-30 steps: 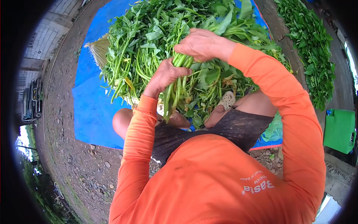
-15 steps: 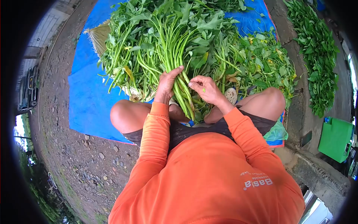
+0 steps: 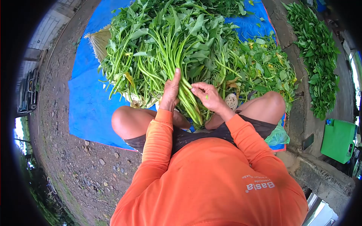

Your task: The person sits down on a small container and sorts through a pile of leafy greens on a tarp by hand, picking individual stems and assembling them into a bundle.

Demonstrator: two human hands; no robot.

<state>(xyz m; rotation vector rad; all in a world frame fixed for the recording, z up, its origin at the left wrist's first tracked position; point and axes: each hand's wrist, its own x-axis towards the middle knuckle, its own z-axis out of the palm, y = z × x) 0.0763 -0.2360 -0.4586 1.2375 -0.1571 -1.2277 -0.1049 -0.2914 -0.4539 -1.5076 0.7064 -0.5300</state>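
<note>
A bunch of long green stems (image 3: 184,90) with leafy tops lies between my knees, its cut ends toward me. My left hand (image 3: 172,89) is wrapped round the stems from the left, thumb pointing up. My right hand (image 3: 208,96) is at the right side of the bunch, thumb and fingertips pinched together beside the stems; what they hold, if anything, is too small to make out. Beyond the bunch spreads a large heap of leafy greens (image 3: 128,41). Looser leaves, some yellow, form another pile (image 3: 264,67) on the right.
A blue tarp (image 3: 86,101) lies under the greens. Another row of greens (image 3: 315,56) is at the far right, near a green container (image 3: 338,140). A light green plastic bag (image 3: 278,135) sits by my right knee. A woven sack (image 3: 99,42) pokes out at the left.
The bunch has been lowered and its leafy tops now fan away from me. My right hand has come down from the upper stems to the bunch's right side.
</note>
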